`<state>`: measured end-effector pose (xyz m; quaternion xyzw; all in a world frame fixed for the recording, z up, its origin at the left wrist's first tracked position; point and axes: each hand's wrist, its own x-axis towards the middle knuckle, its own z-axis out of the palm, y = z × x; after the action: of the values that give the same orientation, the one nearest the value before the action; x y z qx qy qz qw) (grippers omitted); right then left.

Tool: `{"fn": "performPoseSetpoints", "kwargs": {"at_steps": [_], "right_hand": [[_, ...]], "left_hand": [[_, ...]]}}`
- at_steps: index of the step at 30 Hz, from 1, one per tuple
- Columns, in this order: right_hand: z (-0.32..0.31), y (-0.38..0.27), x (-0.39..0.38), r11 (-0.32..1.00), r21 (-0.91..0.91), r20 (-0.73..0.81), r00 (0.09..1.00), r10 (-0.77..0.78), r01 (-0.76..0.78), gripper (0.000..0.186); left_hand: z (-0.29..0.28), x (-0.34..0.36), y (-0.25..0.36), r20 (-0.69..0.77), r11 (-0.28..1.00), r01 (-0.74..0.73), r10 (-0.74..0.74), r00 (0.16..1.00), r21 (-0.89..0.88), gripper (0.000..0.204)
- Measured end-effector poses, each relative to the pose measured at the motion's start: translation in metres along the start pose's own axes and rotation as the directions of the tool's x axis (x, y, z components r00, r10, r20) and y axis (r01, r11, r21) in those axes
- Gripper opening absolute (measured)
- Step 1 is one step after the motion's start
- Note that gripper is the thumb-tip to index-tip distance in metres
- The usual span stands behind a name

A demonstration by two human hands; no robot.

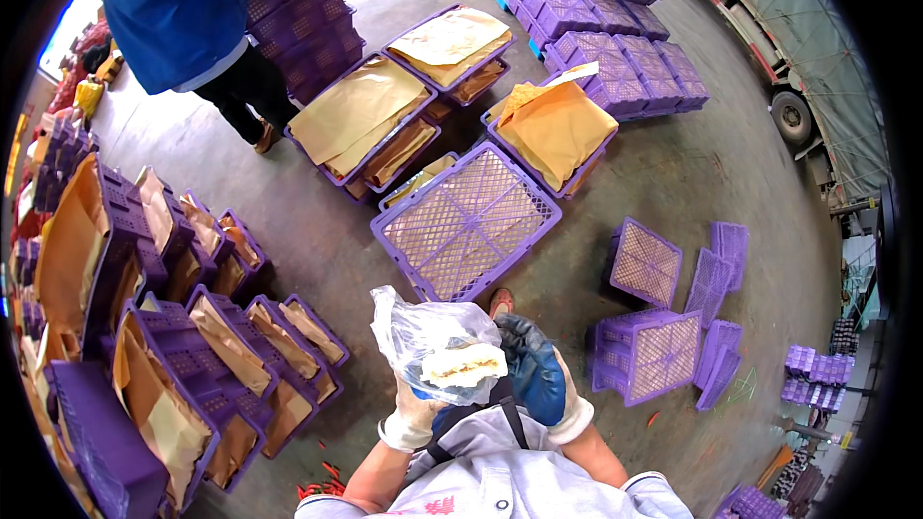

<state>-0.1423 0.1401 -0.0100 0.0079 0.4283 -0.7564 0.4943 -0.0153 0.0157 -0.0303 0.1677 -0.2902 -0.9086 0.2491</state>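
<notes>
Purple plastic crates lined with brown paper stood tilted in rows along the left, near the person's side, and farther off a co-worker in a blue coat stood beside a stack of more crates. Ahead in the middle lay an upturned lattice crate, with paper-covered crates behind it; nothing stood between it and the hands. To the right, smaller purple baskets lay scattered on the concrete floor, and a truck was parked at the far right. The left hand, in a pale glove, was closed around the bottom of a clear plastic bag holding a flat pale piece of food, raised before the chest. The right hand, in a blue glove, was curled against the bag's right side, touching it.
</notes>
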Motion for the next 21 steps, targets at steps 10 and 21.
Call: {"fn": "performPoseSetpoints", "kwargs": {"at_steps": [10,21], "right_hand": [[-0.002,-0.012,-0.003,0.975,-0.214,0.015,0.998,0.065,-0.060,0.028],[0.003,-0.014,-0.004,0.959,-0.274,-0.028,0.997,0.068,-0.073,0.018]], "left_hand": [[0.005,-0.002,-0.002,-0.131,0.982,0.155,-0.140,0.981,0.111,0.101],[0.006,0.004,-0.008,-0.078,0.998,0.016,-0.011,0.997,0.064,0.102]]}}
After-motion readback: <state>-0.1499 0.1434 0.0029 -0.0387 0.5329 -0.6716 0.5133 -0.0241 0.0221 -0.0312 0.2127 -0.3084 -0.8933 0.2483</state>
